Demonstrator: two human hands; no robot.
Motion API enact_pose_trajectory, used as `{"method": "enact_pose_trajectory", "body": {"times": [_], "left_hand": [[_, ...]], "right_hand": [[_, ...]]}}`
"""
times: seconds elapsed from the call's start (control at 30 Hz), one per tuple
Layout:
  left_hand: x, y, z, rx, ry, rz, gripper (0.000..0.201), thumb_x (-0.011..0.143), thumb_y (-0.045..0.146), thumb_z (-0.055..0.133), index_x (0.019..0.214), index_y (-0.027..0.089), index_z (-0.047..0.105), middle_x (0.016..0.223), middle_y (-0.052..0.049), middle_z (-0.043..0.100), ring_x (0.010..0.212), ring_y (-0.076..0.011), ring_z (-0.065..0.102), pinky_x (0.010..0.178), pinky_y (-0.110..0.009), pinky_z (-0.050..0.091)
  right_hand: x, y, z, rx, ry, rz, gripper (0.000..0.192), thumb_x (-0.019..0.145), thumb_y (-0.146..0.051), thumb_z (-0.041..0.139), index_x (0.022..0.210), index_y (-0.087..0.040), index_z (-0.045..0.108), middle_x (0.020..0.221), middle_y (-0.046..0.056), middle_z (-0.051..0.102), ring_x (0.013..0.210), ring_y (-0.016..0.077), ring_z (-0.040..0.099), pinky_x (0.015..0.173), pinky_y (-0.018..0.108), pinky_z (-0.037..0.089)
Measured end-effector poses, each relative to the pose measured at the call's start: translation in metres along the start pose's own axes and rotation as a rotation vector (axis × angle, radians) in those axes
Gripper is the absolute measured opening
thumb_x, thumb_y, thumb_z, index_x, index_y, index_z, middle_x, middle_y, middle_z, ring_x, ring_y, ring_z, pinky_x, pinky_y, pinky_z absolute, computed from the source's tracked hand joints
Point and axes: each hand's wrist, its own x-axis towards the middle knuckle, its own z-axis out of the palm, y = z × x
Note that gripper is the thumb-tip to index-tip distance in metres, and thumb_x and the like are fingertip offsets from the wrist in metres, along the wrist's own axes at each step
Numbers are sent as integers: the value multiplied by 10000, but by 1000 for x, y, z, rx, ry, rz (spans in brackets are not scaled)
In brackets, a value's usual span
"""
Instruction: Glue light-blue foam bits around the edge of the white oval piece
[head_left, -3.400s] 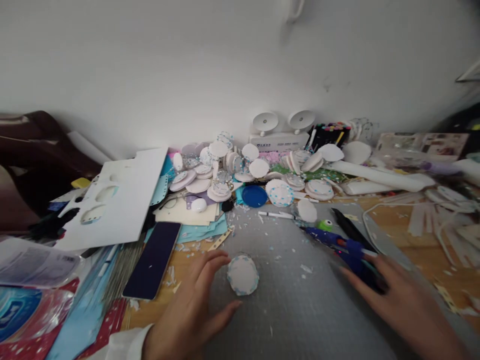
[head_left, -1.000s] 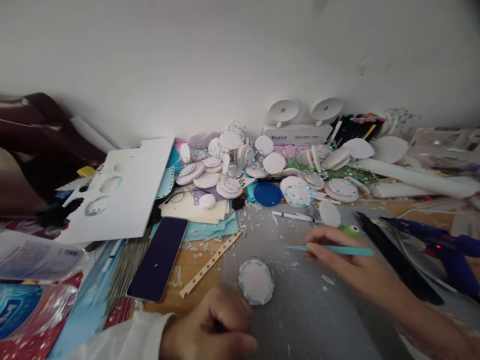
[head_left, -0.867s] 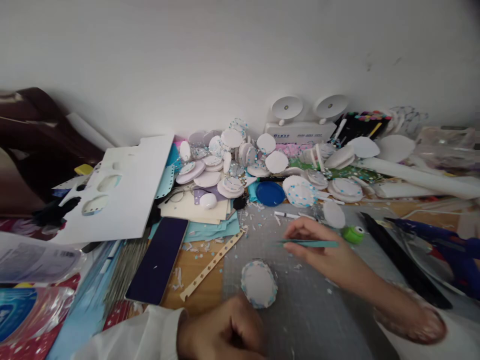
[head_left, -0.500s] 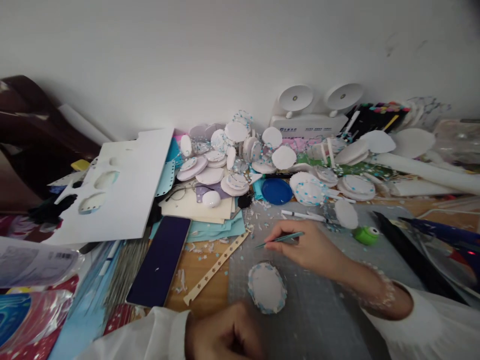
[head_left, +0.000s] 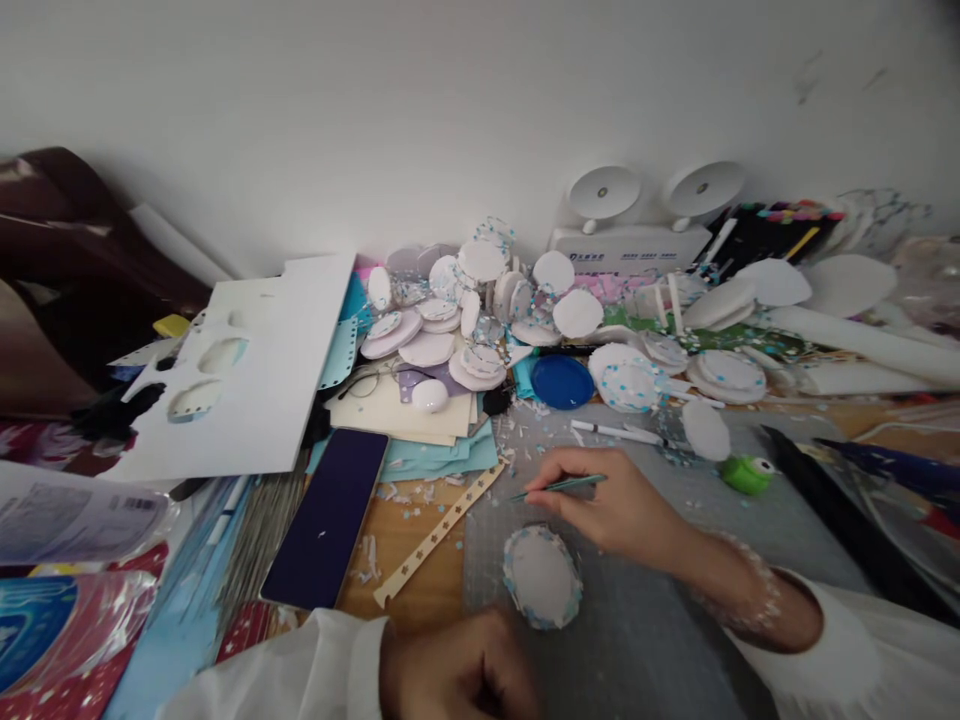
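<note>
Since a second ago the right hand [head_left: 611, 510] has travelled leftward across the grey cutting mat [head_left: 675, 620], away from the blue glue gun [head_left: 892, 470] at the right edge, and now rests just above the white disc [head_left: 541, 577]. Its fingers are pinched around slim teal tweezers [head_left: 559, 487], whose tip points left over the mat's scrap-strewn corner; whether the tip holds anything is too small to tell. The left hand [head_left: 457, 675] sits curled into a loose fist at the bottom edge, partly cut off by the frame, and what, if anything, lies inside it cannot be made out. A white sleeve [head_left: 300, 670] covers that wrist. The disc lies flat on the mat between the two hands, touching neither; it is an oval white piece with a ring of small pale-blue bits around its rim. Left of the mat a punched paper strip [head_left: 435, 535] lies slanted on the wooden desk beside a dark phone [head_left: 326, 520]. Farther back are a white pen [head_left: 611, 432], a green punch [head_left: 746, 472], a blue lid [head_left: 562, 381] and a heap of finished discs [head_left: 480, 320] against the wall.
</note>
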Motion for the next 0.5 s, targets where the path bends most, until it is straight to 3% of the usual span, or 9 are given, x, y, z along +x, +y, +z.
{"method": "enact_pose_trajectory", "body": {"times": [0.23,0.37,0.43,0.47,0.5], "left_hand": [[1,4,-1,10,-12,14,753,883,786,409,418,219,236,385,55,229,359,-70,203,372,-271,172],[3,23,2,93,24,53,696,958,670,403,455,225,217,405,69,171,360,-73,176,381,-272,137],[5,36,7,192,198,128,656,976,646,390,484,222,296,408,52,257,380,-90,294,401,-269,212],[6,43,9,281,338,147,629,998,593,405,500,211,363,418,35,338,411,-100,360,429,-271,260],[7,48,11,389,558,167,585,1022,532,409,543,199,452,466,14,439,467,-111,434,470,-268,308]], "right_hand": [[-33,-1,-39,-17,325,7,89,784,-313,729,725,-247,742,754,30,778,703,193,727,615,260,568],[-60,4,-48,26,497,-5,68,745,-290,779,698,-274,734,728,3,774,670,163,727,584,200,578],[-70,7,-47,65,517,13,70,761,-295,783,712,-284,734,739,-6,774,689,144,728,602,167,576],[-74,8,-46,89,521,15,69,769,-300,787,724,-290,736,747,-10,775,699,135,729,611,152,574],[-77,9,-44,116,523,13,73,772,-304,793,729,-294,735,753,-15,775,707,128,730,619,140,572]]}}
